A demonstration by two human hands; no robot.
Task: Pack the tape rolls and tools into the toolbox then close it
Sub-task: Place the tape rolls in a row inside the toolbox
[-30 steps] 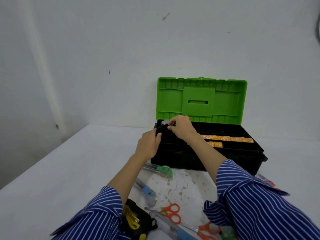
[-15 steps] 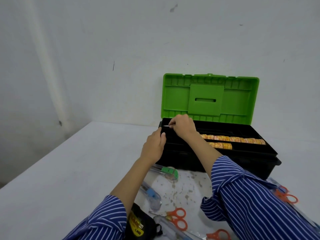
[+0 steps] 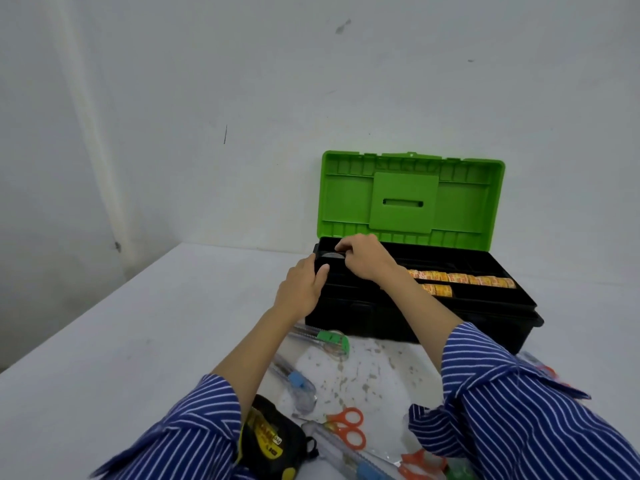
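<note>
Pale grey tape roll (image 3: 331, 255) sits pinched in the fingers (image 3: 341, 244) of the right hand (image 3: 365, 259), low inside the far left end of the black toolbox (image 3: 408, 317). The left hand (image 3: 302, 289) grips the box's left front corner, thumb hooked over the rim and fingers wrapped down the outside wall, closed on the plastic.

Further right in the tray lie two rows of orange-and-yellow tape rolls (image 3: 460, 278), the back row longer than the front one. The green lid (image 3: 410, 199) stands upright behind, against the white wall.

Both forearms come out of blue striped sleeves (image 3: 512, 410). On the white counter (image 3: 114, 341), between the arms and in front of the box, lie a clear utility knife with a green slider (image 3: 327, 339), a second one with a blue slider (image 3: 296, 381), orange-handled scissors (image 3: 348, 427), another orange pair (image 3: 420, 462) near the bottom edge, and a black-and-yellow tape measure (image 3: 272, 441) beside the left sleeve.
</note>
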